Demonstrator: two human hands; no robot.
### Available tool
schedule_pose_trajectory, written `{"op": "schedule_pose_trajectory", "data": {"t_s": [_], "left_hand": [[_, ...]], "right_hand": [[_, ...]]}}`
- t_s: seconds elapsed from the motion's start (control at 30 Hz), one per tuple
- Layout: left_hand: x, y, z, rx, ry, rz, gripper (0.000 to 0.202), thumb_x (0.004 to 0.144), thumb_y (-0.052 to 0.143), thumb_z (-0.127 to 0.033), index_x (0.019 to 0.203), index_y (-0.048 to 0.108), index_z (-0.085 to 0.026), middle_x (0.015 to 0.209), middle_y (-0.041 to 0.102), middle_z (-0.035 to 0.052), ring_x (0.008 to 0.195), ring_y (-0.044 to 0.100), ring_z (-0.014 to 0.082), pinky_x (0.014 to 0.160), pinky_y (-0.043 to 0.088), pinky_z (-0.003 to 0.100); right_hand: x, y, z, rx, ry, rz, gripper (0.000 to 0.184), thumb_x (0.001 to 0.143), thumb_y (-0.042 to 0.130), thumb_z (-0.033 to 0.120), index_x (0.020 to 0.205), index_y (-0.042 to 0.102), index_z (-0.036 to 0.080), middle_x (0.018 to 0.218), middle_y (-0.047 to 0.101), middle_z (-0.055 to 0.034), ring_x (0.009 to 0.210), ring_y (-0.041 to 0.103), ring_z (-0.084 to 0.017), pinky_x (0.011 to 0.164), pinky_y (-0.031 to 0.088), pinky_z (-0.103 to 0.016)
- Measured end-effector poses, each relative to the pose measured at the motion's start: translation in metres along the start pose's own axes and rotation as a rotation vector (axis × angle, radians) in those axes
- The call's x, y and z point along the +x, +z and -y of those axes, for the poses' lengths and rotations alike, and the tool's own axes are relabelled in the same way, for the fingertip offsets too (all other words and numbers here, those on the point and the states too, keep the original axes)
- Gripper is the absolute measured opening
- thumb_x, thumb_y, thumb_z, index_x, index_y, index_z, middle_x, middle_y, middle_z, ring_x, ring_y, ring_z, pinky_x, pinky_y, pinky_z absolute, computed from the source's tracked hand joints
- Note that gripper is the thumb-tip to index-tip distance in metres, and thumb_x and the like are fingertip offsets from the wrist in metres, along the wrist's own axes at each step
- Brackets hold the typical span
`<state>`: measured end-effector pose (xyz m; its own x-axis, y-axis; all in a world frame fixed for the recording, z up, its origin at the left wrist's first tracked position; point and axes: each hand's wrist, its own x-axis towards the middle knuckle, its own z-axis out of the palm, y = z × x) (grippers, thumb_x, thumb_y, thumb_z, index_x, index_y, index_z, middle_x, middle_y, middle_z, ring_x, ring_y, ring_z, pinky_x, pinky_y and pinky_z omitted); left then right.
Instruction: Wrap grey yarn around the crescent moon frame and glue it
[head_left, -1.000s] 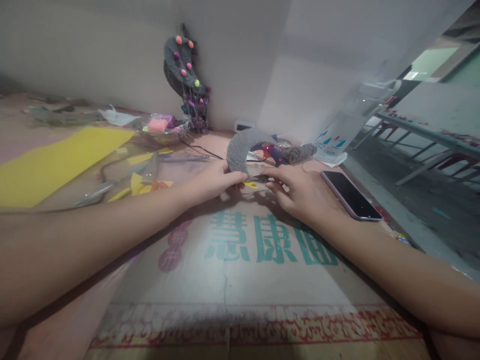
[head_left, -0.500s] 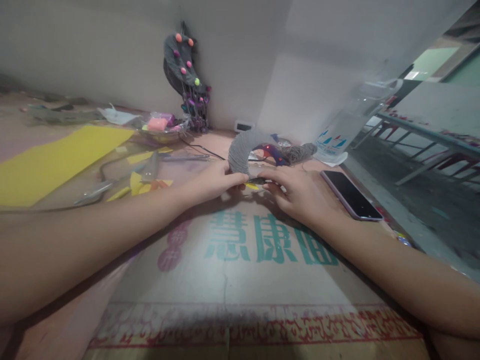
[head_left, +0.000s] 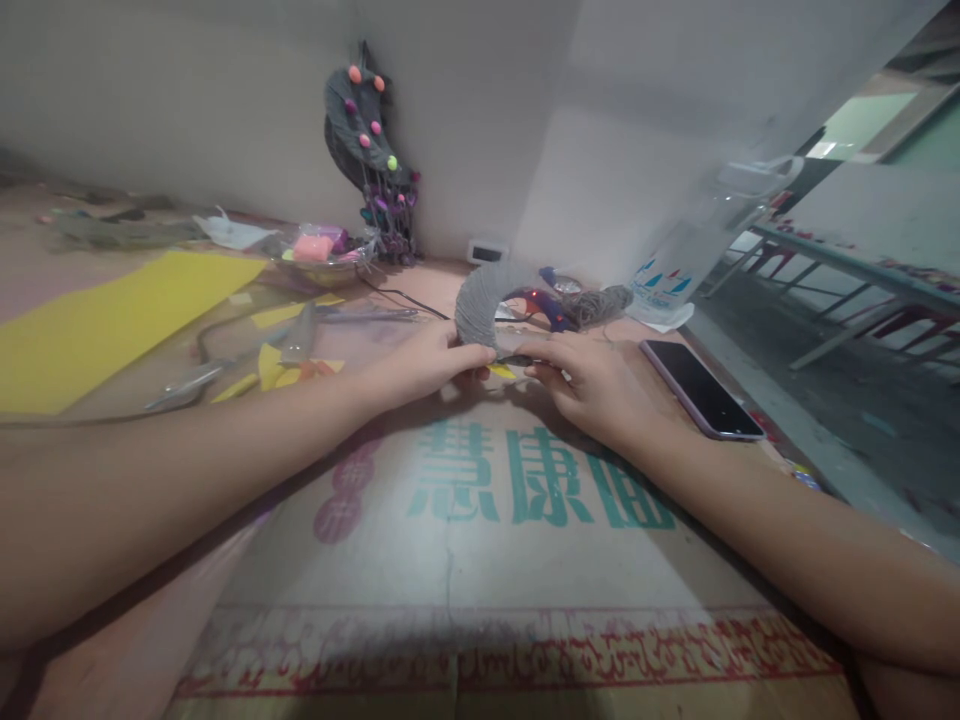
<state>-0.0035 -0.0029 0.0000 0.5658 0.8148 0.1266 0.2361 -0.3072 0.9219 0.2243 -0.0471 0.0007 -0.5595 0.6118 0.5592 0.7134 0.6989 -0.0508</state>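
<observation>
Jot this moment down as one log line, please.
left hand: holding gray yarn-wrapped crescent | right hand: touching its lower end | right side: phone | behind: crescent with colored balls

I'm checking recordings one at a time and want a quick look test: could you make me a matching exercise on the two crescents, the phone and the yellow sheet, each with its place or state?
Things
1. Plain crescent
2. Dotted crescent
3. Phone
4. Yellow sheet

Places and states
A. Lying flat, screen dark
B. Upright at the back wall
C. Reaching the picture's left edge
D. Gripped by the left hand

Right pairs: 1-D, 2-B, 3-A, 4-C
</observation>
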Motion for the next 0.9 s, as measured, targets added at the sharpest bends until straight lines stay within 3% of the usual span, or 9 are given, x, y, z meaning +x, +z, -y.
{"op": "schedule_pose_trajectory", "data": {"t_s": [0.2,0.4,0.53,0.67,0.9], "left_hand": [[0.000,0.000,0.001,-0.020,0.006,0.001,0.022,0.082,0.060,-0.035,0.073,0.065,-0.015,0.071,0.067,0.0017,0.065,0.061,0.0137,0.065,0.048,0.025],[0.000,-0.001,0.003,0.000,0.020,-0.008,0.024,0.083,0.060,-0.036,0.074,0.065,-0.015,0.071,0.068,0.0022,0.065,0.061,0.0141,0.064,0.048,0.025],[-0.002,-0.002,0.001,0.053,0.005,0.003,0.027,0.085,0.062,-0.040,0.075,0.065,-0.015,0.070,0.067,0.0027,0.063,0.061,0.0140,0.058,0.046,0.024],[-0.003,0.000,0.002,0.061,0.025,0.035,0.031,0.085,0.065,-0.045,0.089,0.067,-0.015,0.077,0.069,0.0028,0.066,0.062,0.0141,0.053,0.045,0.021],[-0.002,0.004,0.003,0.087,0.132,0.085,0.025,0.087,0.063,-0.039,0.092,0.067,-0.015,0.084,0.072,0.0034,0.073,0.063,0.0140,0.064,0.048,0.022]], "right_hand": [[-0.003,0.008,-0.006,0.099,0.066,-0.140,0.025,0.098,0.053,0.027,0.116,0.068,0.017,0.106,0.076,-0.0108,0.092,0.069,-0.023,0.081,0.052,-0.036],[-0.005,0.008,-0.005,0.078,0.151,-0.141,0.029,0.097,0.053,0.032,0.120,0.065,0.018,0.108,0.074,-0.0114,0.086,0.067,-0.022,0.078,0.051,-0.037],[-0.001,0.006,0.005,0.189,0.279,-0.132,0.024,0.089,0.063,0.038,0.100,0.067,0.017,0.084,0.072,-0.0063,0.070,0.062,-0.019,0.064,0.047,-0.030],[0.006,0.007,0.017,0.313,0.432,-0.078,0.016,0.086,0.065,0.035,0.085,0.068,0.020,0.079,0.071,-0.0028,0.067,0.060,-0.017,0.060,0.044,-0.027],[0.009,0.009,0.021,0.495,0.484,0.025,0.022,0.088,0.059,0.037,0.076,0.064,0.019,0.066,0.060,0.0012,0.061,0.053,-0.014,0.057,0.040,-0.026]]}}
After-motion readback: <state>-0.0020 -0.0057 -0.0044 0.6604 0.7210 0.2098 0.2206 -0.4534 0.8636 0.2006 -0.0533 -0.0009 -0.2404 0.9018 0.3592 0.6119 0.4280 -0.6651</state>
